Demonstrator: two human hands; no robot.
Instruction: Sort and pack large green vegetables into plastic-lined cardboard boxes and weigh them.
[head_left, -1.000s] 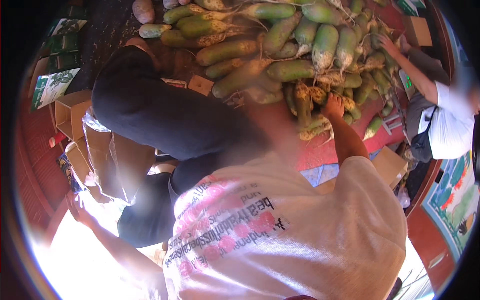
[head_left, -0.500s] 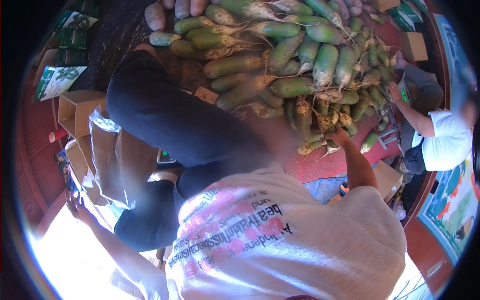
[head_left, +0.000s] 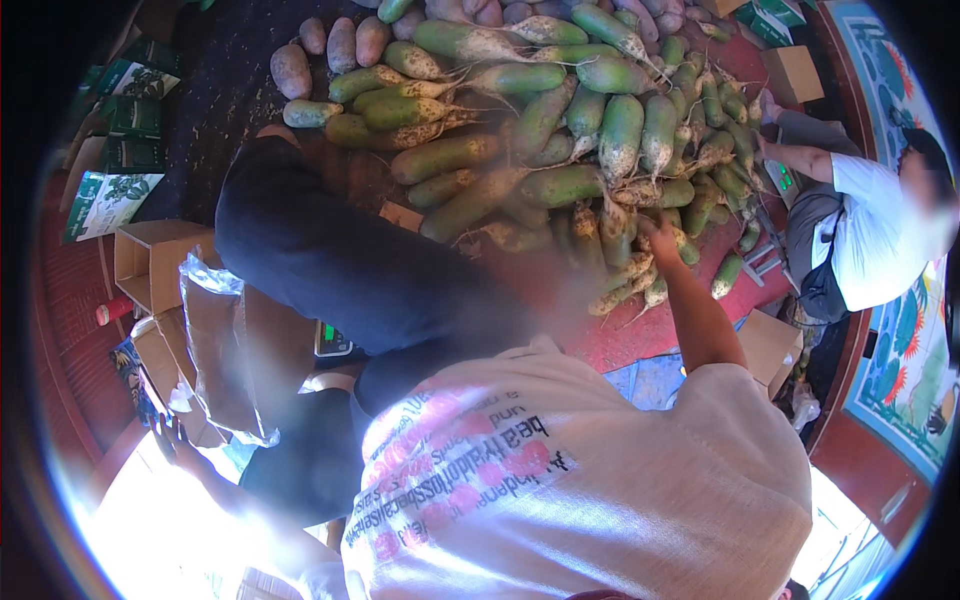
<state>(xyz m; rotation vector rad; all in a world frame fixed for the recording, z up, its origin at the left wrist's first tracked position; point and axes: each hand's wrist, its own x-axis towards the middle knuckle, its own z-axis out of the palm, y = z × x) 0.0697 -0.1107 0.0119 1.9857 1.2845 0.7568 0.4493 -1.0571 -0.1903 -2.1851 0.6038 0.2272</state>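
On the right, my right hand (head_left: 657, 238) reaches into the near side of a big heap of green radishes (head_left: 622, 135). Its bent fingers close on a green radish (head_left: 617, 228) with soil on it; the grip is partly hidden among the roots. My left hand (head_left: 173, 440) is low on the left, fingers apart and holding nothing, by a cardboard box (head_left: 217, 340) with a clear plastic liner (head_left: 210, 275). Strong glare washes out part of the left forearm. Reddish, soil-dusted radishes (head_left: 291, 70) lie at the heap's far left.
My dark-trousered leg (head_left: 330, 260) crosses left of the heap. A scale (head_left: 332, 338) with a green display stands beside the lined box. Green cartons (head_left: 115, 190) line the far left. At right, a person in a white shirt (head_left: 850, 230) reaches toward another scale (head_left: 783, 180).
My right hand has moved farther into the heap, away from the near radishes. My left hand stays by the lined box. The whole view has shifted slightly.
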